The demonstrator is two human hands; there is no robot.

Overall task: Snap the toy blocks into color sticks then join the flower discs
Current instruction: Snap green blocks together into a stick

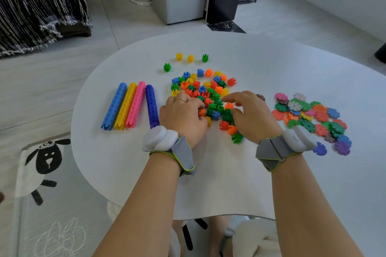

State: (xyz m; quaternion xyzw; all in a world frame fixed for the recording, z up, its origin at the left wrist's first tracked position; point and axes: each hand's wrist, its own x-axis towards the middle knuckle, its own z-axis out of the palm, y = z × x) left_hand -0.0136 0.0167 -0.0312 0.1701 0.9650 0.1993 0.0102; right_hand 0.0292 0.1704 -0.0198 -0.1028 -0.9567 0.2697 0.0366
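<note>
Both hands work in the block pile [208, 87] at mid-bench [125, 162]. Left hand [183, 115]: fingers curled under into the blocks, beside an orange block [202, 112]; grip cannot be determined. Right hand [250, 115]: fingers arched, thumb spread, over green blocks [217, 108]; whether it holds one cannot be determined. Four finished sticks lie side by side left of the pile: blue [114, 106], yellow [125, 106], pink [136, 104], purple [152, 106], the last touching the left hand. Flower discs [313, 115] lie heaped, unjoined, right of the right hand. Four stray blocks [190, 58] sit beyond the pile.
</note>
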